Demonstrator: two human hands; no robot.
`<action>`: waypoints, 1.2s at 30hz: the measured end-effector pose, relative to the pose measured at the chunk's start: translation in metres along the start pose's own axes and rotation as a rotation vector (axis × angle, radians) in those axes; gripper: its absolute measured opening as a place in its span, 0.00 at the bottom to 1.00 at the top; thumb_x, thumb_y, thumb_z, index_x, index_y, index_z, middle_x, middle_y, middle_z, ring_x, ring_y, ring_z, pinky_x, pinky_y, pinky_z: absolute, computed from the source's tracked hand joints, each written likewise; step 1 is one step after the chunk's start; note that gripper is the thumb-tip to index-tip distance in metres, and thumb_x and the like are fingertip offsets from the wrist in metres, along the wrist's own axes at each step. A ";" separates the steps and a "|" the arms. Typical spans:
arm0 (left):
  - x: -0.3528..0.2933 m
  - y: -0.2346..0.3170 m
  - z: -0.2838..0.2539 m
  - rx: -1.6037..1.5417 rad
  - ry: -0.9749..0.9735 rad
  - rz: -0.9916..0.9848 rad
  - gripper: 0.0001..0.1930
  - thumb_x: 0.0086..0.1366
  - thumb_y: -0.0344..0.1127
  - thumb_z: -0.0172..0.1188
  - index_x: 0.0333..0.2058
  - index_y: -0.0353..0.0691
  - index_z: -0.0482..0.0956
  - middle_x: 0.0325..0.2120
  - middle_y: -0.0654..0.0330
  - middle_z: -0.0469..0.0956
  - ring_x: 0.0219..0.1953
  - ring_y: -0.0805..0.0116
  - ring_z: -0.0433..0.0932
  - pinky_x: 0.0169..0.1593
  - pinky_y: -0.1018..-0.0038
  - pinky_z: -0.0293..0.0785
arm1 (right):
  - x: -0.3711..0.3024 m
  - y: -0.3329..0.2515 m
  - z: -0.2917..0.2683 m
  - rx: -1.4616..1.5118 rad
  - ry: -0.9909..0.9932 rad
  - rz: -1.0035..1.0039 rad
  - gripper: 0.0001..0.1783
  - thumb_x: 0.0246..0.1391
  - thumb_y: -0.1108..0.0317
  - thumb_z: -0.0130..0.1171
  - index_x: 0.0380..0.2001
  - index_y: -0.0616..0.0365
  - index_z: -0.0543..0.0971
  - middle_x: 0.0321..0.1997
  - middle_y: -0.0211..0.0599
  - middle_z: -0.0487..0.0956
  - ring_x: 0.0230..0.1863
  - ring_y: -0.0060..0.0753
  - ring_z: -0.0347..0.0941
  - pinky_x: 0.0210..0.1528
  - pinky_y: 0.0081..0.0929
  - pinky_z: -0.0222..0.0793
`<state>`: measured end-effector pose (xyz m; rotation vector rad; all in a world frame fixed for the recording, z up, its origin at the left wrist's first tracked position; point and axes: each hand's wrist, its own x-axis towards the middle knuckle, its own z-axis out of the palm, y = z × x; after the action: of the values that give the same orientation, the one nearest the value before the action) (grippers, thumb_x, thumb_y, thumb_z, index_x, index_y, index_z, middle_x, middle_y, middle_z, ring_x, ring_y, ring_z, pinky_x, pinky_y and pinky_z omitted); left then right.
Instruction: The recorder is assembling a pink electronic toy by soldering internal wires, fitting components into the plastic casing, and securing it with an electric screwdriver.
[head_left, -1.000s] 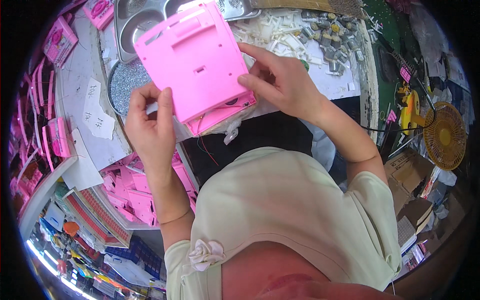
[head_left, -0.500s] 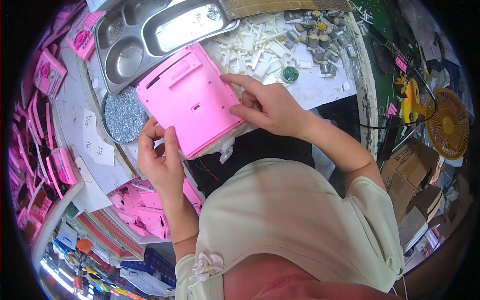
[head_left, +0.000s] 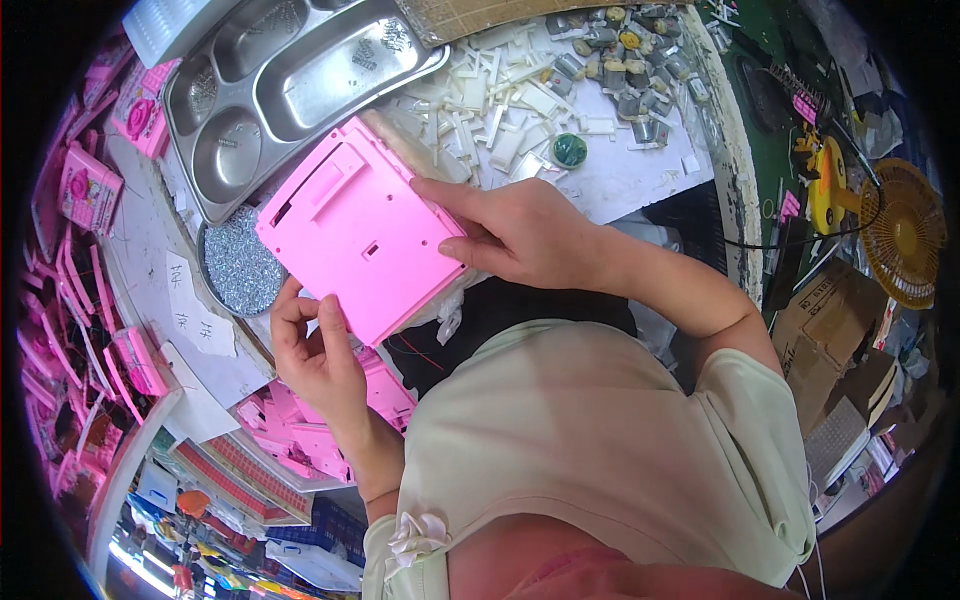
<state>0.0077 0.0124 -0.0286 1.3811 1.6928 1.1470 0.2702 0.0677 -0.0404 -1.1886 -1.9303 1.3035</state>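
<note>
A pink plastic casing [head_left: 375, 215], square with a slot along its upper left part and a small rectangular hole near the middle, lies tilted in front of me. My right hand [head_left: 515, 230] grips its right edge between thumb and fingers. At its lower left edge, my left hand [head_left: 322, 335] pinches the casing with thumb and fingertips. Whitish soft material shows beneath and behind the casing. Just left of it stands a round dish of small silvery screws [head_left: 240, 265]. Below it, thin red wires hang near my lap.
A steel compartment tray [head_left: 330, 75] with small parts stands beyond the casing. White plastic pieces [head_left: 500, 100] and small motors [head_left: 635, 75] are heaped at the back, beside a green round container [head_left: 568, 150]. More pink parts [head_left: 300, 425] lie lower left. A yellow fan [head_left: 902, 235] is at right.
The casing and both hands have shifted slightly left and down in view. Surroundings at the left have also shifted a little, as the view has moved. Both hands keep their hold.
</note>
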 end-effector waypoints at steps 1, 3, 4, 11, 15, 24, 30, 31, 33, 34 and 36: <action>0.000 0.000 0.000 0.002 0.005 -0.011 0.06 0.70 0.25 0.60 0.37 0.28 0.72 0.53 0.45 0.76 0.35 0.76 0.79 0.31 0.83 0.78 | -0.001 -0.003 -0.001 0.035 -0.008 0.024 0.34 0.59 0.61 0.63 0.67 0.58 0.68 0.26 0.46 0.81 0.28 0.51 0.80 0.31 0.42 0.72; -0.001 0.000 0.002 0.008 0.020 -0.035 0.06 0.70 0.25 0.61 0.36 0.29 0.73 0.53 0.45 0.76 0.39 0.74 0.79 0.31 0.83 0.79 | -0.001 -0.007 -0.002 0.057 -0.019 0.049 0.35 0.59 0.60 0.63 0.68 0.58 0.68 0.26 0.46 0.81 0.28 0.52 0.80 0.32 0.43 0.72; -0.001 0.002 0.004 0.096 0.039 -0.002 0.07 0.69 0.26 0.62 0.35 0.30 0.73 0.54 0.46 0.76 0.41 0.73 0.79 0.30 0.83 0.78 | 0.000 -0.008 -0.003 0.045 -0.022 0.050 0.35 0.59 0.60 0.63 0.68 0.57 0.68 0.25 0.46 0.81 0.28 0.52 0.80 0.32 0.43 0.73; 0.006 0.007 0.006 0.498 0.021 0.305 0.05 0.64 0.28 0.66 0.33 0.37 0.77 0.56 0.47 0.78 0.56 0.55 0.77 0.57 0.62 0.73 | 0.001 -0.011 -0.009 -0.102 -0.015 0.053 0.33 0.58 0.59 0.67 0.66 0.52 0.73 0.19 0.39 0.75 0.20 0.40 0.74 0.26 0.35 0.67; 0.015 0.003 -0.005 0.573 -0.138 0.473 0.06 0.62 0.27 0.66 0.33 0.39 0.76 0.60 0.49 0.77 0.66 0.45 0.71 0.68 0.53 0.61 | 0.008 -0.012 -0.022 -0.218 -0.082 0.064 0.30 0.55 0.56 0.69 0.61 0.50 0.79 0.17 0.40 0.76 0.19 0.40 0.75 0.26 0.33 0.68; 0.020 0.017 -0.001 0.521 -0.440 0.556 0.08 0.62 0.27 0.66 0.32 0.37 0.73 0.56 0.54 0.80 0.63 0.52 0.76 0.64 0.53 0.71 | 0.055 0.005 -0.036 -0.070 -0.075 0.011 0.13 0.60 0.64 0.66 0.44 0.59 0.86 0.23 0.36 0.83 0.23 0.22 0.79 0.28 0.23 0.74; 0.020 0.016 -0.002 0.455 -0.438 0.533 0.10 0.59 0.24 0.67 0.32 0.36 0.73 0.55 0.52 0.81 0.62 0.48 0.76 0.65 0.51 0.70 | 0.110 -0.014 -0.047 0.044 -0.260 0.383 0.12 0.61 0.66 0.66 0.30 0.66 0.83 0.24 0.34 0.83 0.26 0.20 0.81 0.28 0.20 0.78; 0.019 0.014 -0.002 0.447 -0.437 0.532 0.10 0.58 0.24 0.67 0.33 0.36 0.73 0.55 0.52 0.81 0.62 0.49 0.76 0.65 0.51 0.70 | 0.114 -0.017 -0.049 0.062 -0.274 0.428 0.11 0.60 0.67 0.67 0.30 0.65 0.83 0.24 0.34 0.83 0.26 0.21 0.81 0.29 0.20 0.79; 0.020 0.011 -0.002 0.430 -0.434 0.535 0.10 0.58 0.24 0.68 0.33 0.36 0.73 0.55 0.53 0.81 0.62 0.49 0.76 0.65 0.51 0.70 | 0.123 -0.024 -0.053 -0.008 -0.361 0.463 0.10 0.60 0.67 0.67 0.30 0.65 0.82 0.24 0.34 0.83 0.25 0.21 0.82 0.29 0.20 0.79; 0.020 0.009 -0.001 0.421 -0.431 0.539 0.10 0.59 0.24 0.67 0.33 0.36 0.73 0.55 0.53 0.81 0.62 0.50 0.76 0.65 0.51 0.71 | 0.127 -0.027 -0.054 -0.044 -0.403 0.482 0.10 0.60 0.68 0.67 0.30 0.65 0.82 0.24 0.34 0.83 0.25 0.21 0.82 0.29 0.20 0.79; 0.019 0.007 -0.002 0.411 -0.431 0.546 0.09 0.59 0.24 0.67 0.33 0.36 0.73 0.55 0.53 0.81 0.62 0.50 0.76 0.65 0.51 0.71 | 0.133 -0.037 -0.052 -0.116 -0.449 0.492 0.08 0.59 0.70 0.66 0.30 0.66 0.82 0.24 0.35 0.83 0.25 0.23 0.82 0.28 0.21 0.79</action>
<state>0.0049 0.0314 -0.0206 2.2596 1.3109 0.6952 0.2339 0.2028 0.0073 -1.6083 -2.1171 1.8634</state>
